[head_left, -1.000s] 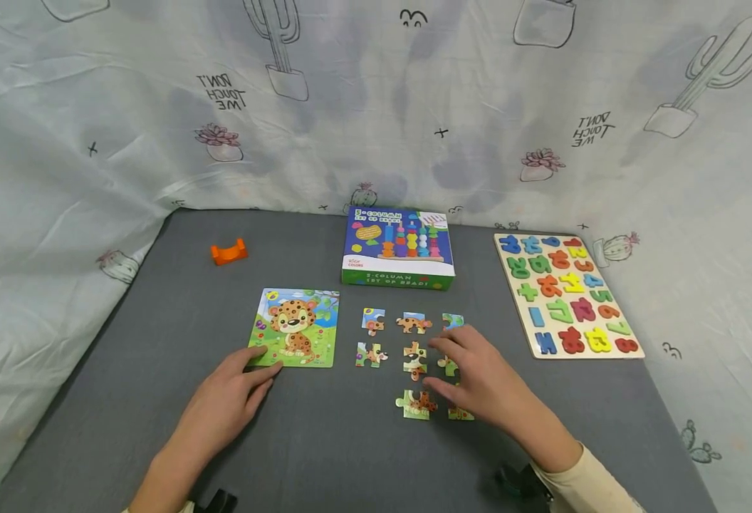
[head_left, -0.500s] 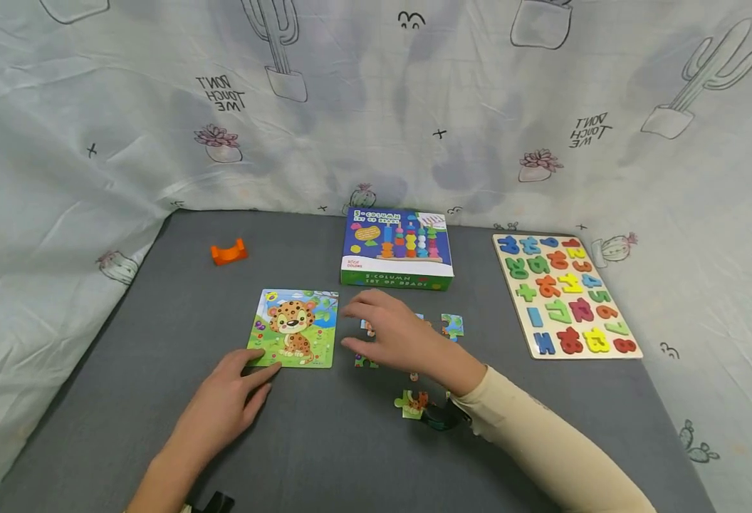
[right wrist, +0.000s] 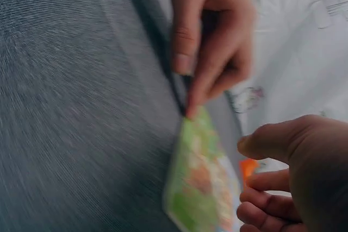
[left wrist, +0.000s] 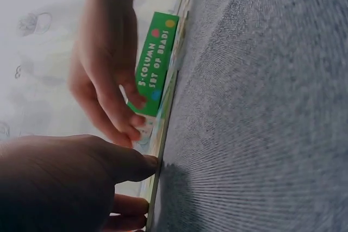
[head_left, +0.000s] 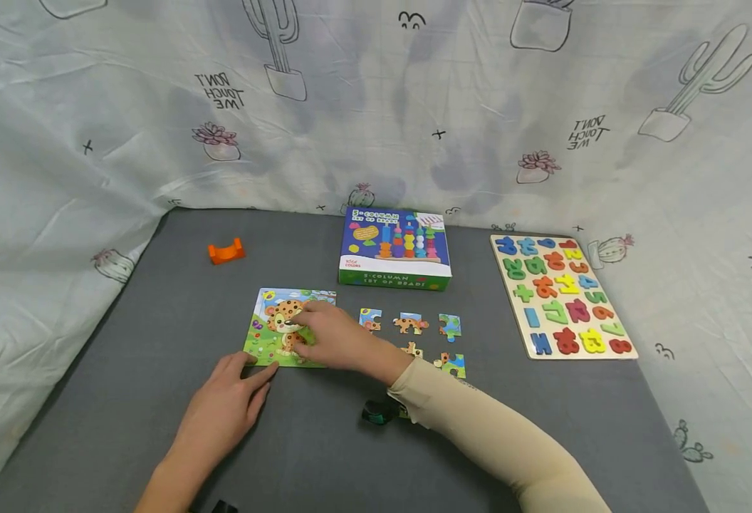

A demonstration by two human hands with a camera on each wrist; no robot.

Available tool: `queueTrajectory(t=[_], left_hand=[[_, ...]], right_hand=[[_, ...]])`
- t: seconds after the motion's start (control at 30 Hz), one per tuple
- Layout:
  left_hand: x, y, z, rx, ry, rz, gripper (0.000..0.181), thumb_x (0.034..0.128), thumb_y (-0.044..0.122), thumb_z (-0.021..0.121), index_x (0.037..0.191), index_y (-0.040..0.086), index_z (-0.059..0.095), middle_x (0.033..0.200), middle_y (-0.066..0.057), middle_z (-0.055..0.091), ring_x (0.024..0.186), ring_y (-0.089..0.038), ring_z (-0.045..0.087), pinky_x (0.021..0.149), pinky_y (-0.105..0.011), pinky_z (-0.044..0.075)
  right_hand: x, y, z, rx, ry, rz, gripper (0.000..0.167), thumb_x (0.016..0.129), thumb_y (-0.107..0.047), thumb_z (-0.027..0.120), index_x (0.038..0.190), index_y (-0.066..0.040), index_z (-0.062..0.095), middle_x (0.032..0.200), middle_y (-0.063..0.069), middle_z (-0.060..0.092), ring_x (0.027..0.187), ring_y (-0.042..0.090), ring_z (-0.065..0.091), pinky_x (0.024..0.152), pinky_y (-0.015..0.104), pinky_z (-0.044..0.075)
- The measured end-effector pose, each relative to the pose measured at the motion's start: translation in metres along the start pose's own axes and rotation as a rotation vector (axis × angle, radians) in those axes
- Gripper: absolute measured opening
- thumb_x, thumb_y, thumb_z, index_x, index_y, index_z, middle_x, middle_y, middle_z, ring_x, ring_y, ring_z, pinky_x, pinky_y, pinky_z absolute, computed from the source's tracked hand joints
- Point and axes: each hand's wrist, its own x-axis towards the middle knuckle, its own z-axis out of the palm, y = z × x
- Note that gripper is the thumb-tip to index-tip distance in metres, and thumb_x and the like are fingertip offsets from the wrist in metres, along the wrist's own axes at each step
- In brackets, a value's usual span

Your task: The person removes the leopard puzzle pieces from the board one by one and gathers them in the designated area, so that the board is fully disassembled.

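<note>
A square board with a leopard cub picture (head_left: 267, 335) lies on the grey table. My left hand (head_left: 222, 402) touches its near left corner with thumb and fingertips. In the left wrist view the thumb of that left hand (left wrist: 70, 175) rests at the board's edge. Over the right half of the picture hovers my right hand (head_left: 344, 338), thumb and fingers apart. In the right wrist view, nothing shows between the fingers of this right hand (right wrist: 315, 169). Several jigsaw pieces (head_left: 411, 323) are spread to the right of the board, some hidden under the right forearm.
Behind the pieces stands a bead-set box (head_left: 394, 249). A wooden board of coloured number and sign shapes (head_left: 565, 299) lies at the right. An orange curved piece (head_left: 226, 251) sits at the back left. A printed cloth (head_left: 350, 107) hangs behind the table.
My right hand has moved left, from above the jigsaw pieces to over the leopard board. The left hand stays at the board's corner.
</note>
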Motion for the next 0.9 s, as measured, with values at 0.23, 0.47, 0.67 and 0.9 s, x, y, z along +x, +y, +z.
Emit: queueTrajectory(t=[0.23, 0.47, 0.67, 0.9], left_hand=[[0.001, -0.004, 0.002, 0.009, 0.035, 0.035, 0.030, 0.0933, 0.010, 0.086, 0.124, 0.010, 0.084, 0.114, -0.014, 0.062, 0.107, -0.037, 0.059, 0.082, -0.052, 0.059], [0.001, -0.005, 0.000, 0.012, 0.038, 0.041, 0.030, 0.0921, 0.010, 0.087, 0.122, 0.010, 0.085, 0.111, -0.011, 0.062, 0.104, -0.034, 0.058, 0.078, -0.050, 0.059], [0.000, -0.005, 0.000, 0.010, 0.062, 0.045, 0.029, 0.0918, 0.010, 0.087, 0.121, 0.010, 0.085, 0.110, -0.011, 0.061, 0.104, -0.034, 0.057, 0.078, -0.049, 0.059], [-0.001, -0.002, -0.001, 0.019, 0.019, 0.028, 0.030, 0.0931, 0.011, 0.087, 0.123, 0.012, 0.085, 0.110, -0.011, 0.061, 0.103, -0.033, 0.057, 0.075, -0.049, 0.059]], right_hand=[[0.018, -0.012, 0.030, -0.048, 0.026, -0.012, 0.040, 0.103, -0.029, 0.074, 0.137, -0.009, 0.074, 0.123, 0.004, 0.068, 0.109, 0.015, 0.061, 0.094, 0.023, 0.050], [0.023, -0.018, 0.038, -0.062, 0.094, 0.013, 0.025, 0.100, -0.025, 0.077, 0.120, -0.010, 0.078, 0.107, 0.002, 0.065, 0.092, 0.013, 0.057, 0.082, 0.023, 0.050], [0.029, -0.020, 0.041, 0.000, 0.121, 0.066, 0.018, 0.098, -0.022, 0.079, 0.111, -0.010, 0.076, 0.101, 0.000, 0.064, 0.084, 0.010, 0.055, 0.072, 0.021, 0.048], [0.035, -0.019, 0.044, 0.010, 0.151, 0.080, 0.011, 0.096, -0.017, 0.081, 0.104, -0.012, 0.076, 0.098, -0.003, 0.068, 0.085, 0.008, 0.059, 0.073, 0.020, 0.050]])
